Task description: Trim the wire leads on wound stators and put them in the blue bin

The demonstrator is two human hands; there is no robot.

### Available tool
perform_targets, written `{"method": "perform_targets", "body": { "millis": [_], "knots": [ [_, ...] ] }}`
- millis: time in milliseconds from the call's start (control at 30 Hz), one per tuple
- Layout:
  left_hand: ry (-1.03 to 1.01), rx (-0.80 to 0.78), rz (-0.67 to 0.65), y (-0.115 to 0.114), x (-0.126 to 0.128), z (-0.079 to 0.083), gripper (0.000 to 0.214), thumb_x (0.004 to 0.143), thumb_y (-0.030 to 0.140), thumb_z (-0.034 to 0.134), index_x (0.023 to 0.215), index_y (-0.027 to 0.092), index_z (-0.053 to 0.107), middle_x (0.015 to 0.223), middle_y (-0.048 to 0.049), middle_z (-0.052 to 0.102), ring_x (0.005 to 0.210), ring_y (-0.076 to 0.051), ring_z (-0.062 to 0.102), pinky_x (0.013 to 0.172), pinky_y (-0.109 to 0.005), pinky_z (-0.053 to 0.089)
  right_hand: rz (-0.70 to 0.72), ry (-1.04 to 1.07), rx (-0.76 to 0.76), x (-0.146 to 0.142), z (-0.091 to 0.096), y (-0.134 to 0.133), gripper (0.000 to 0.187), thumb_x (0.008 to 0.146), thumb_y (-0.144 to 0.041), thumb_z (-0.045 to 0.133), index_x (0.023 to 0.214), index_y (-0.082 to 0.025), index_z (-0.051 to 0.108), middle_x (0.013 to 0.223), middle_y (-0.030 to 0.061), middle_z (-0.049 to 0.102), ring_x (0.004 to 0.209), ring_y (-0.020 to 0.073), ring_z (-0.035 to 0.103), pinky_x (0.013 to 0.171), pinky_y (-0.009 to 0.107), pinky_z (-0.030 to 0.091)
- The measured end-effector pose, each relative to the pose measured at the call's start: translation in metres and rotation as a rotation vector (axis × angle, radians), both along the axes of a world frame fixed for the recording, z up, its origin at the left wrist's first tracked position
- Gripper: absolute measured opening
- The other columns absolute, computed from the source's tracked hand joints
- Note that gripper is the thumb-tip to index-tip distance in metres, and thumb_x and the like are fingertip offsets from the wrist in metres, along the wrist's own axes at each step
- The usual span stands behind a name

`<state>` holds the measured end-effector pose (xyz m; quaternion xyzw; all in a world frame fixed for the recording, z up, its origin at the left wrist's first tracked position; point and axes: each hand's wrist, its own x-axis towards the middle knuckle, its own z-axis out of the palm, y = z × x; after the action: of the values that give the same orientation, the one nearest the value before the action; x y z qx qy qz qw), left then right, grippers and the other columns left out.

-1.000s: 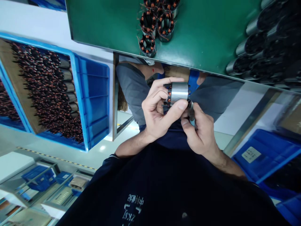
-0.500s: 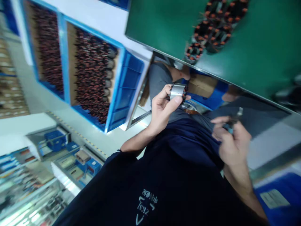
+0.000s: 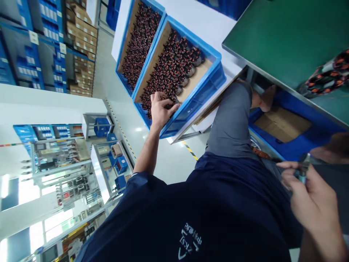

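Head view: your left hand (image 3: pixel 160 112) is at the near end of the blue bin (image 3: pixel 192 111), fingers curled over the wound cores (image 3: pixel 173 67) and thumb set apart toward the bin's right wall; whether it grips a core cannot be told. The cores stand packed on end inside the bin, axes upright, copper-wound ends facing up. Their rightmost row runs from far right to near left, parallel to the long axis of the bin. Your right hand (image 3: pixel 315 207) is closed around the small tool (image 3: pixel 304 169), above your lap at the near right; the teal part lies toward you and the metal tip points to the far side. The fingers partly cover the tool. A second bin (image 3: pixel 117 72) adjoins on the left, also filled with cores, and both rest on the white bench (image 3: pixel 208 27). To the right is the green table (image 3: pixel 275 47), with further cores (image 3: pixel 324 82), blurred, near its edge. Beyond the floor (image 3: pixel 174 165) at left are workstations (image 3: pixel 100 174) and, farther off, racks (image 3: pixel 50 20). A cardboard liner (image 3: pixel 196 83) shows between the rightmost row and the bin's right wall. That wall bounds your left hand on the right; the table's metal edge lies beyond your right hand.
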<state>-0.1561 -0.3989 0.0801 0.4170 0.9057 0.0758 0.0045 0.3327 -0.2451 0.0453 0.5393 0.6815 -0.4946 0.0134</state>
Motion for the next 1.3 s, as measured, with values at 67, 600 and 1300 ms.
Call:
{"method": "perform_targets", "body": {
  "millis": [67, 600, 1300],
  "knots": [
    [0.033, -0.115, 0.045, -0.004, 0.003, -0.003, 0.052, 0.092, 0.073, 0.071, 0.083, 0.022, 0.077, 0.125, -0.0154, 0.065, 0.13, -0.037, 0.055, 0.114, -0.054, 0.046, 0.003, -0.028, -0.05, -0.01, 0.007, 0.003, 0.038, 0.084, -0.059, 0.057, 0.11, -0.038, 0.074, 0.085, 0.0, 0.069, 0.072, 0.0187, 0.061, 0.076, 0.042, 0.049],
    [-0.003, -0.243, 0.005, 0.025, 0.03, 0.058, 0.048, 0.094, 0.072, 0.064, 0.1, 0.027, 0.077, 0.126, -0.014, 0.066, 0.137, -0.045, 0.048, 0.116, -0.064, 0.034, 0.063, 0.086, -0.137, 0.0, 0.009, -0.005, 0.031, 0.093, -0.058, 0.058, 0.114, -0.04, 0.072, 0.104, 0.0073, 0.079, 0.084, 0.0258, 0.073, 0.084, 0.047, 0.057],
    [-0.747, 0.339, -0.905, 0.318, 0.253, -0.046, 0.038, 0.061, 0.043, 0.103, 0.08, 0.029, 0.073, 0.144, -0.0071, 0.064, 0.153, -0.044, 0.038, 0.139, -0.071, 0.008, -0.107, 0.234, -0.129, 0.03, 0.031, -0.039, 0.028, 0.103, -0.039, 0.053, 0.12, -0.024, 0.07, 0.107, 0.0032, 0.075, 0.095, 0.0129, 0.068, 0.093, 0.03, 0.052]
  ]
}}
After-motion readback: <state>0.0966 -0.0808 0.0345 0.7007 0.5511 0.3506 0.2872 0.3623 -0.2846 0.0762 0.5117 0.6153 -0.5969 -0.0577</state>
